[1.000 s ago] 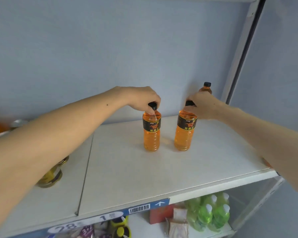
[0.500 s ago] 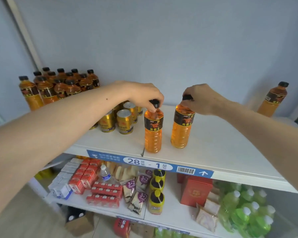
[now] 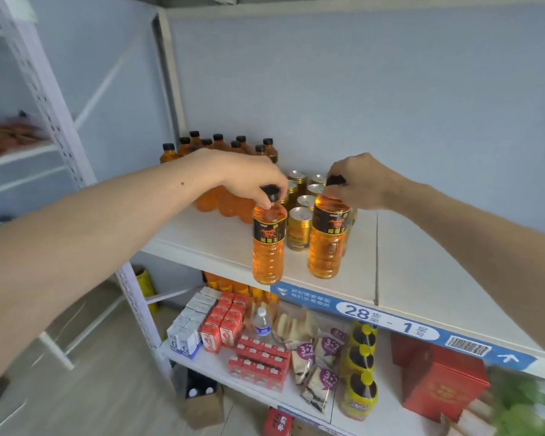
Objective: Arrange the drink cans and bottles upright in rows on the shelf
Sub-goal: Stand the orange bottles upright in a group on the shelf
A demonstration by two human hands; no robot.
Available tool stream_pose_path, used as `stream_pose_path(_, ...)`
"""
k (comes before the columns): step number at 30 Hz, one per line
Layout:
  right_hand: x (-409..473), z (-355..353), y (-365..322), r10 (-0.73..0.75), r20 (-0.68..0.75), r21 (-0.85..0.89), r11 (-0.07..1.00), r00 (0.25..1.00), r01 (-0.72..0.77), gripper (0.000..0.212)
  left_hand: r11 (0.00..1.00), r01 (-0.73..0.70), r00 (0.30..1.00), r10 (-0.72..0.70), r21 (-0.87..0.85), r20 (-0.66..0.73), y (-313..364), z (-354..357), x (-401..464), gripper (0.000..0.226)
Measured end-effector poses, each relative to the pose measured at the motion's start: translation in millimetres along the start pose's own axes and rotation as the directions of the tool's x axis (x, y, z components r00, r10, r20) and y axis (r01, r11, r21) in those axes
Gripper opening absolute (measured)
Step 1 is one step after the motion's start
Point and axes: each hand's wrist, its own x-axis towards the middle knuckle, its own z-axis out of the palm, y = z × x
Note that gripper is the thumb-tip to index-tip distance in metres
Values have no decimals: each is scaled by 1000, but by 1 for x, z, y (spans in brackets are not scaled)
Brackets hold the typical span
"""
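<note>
My left hand point(image 3: 252, 179) grips the black cap of an orange drink bottle point(image 3: 268, 243), held upright over the front edge of the white shelf point(image 3: 416, 278). My right hand point(image 3: 359, 180) grips the cap of a second orange bottle point(image 3: 328, 240), upright just above or on the shelf board. Behind them stand several gold cans point(image 3: 300, 229) in rows. A cluster of several orange bottles point(image 3: 221, 146) stands at the back left corner, partly hidden by my left forearm.
The shelf's right half is bare board. Its front edge carries a blue label strip point(image 3: 390, 322). The lower shelf holds red cartons point(image 3: 224, 322), snack packs point(image 3: 321, 363), yellow bottles point(image 3: 361, 372) and a red box point(image 3: 441, 379). A white upright post point(image 3: 60, 114) stands at left.
Both hands have carried their bottles leftward along the shelf toward the cans and bottle cluster. The camera has swung left, so the lone bottle at the far right is out of view.
</note>
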Motion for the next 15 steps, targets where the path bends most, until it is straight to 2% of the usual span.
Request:
stream_pose_path(9, 95, 29, -111, -20, -33, 35, 999, 999, 21, 27, 996, 71, 997, -71, 46, -5, -126, 26, -78, 24)
stream_pose_path(15, 160, 53, -161, -56, -30, 55, 997, 998, 58, 22, 989, 144, 989, -144, 39, -19, -199, 48, -104, 25)
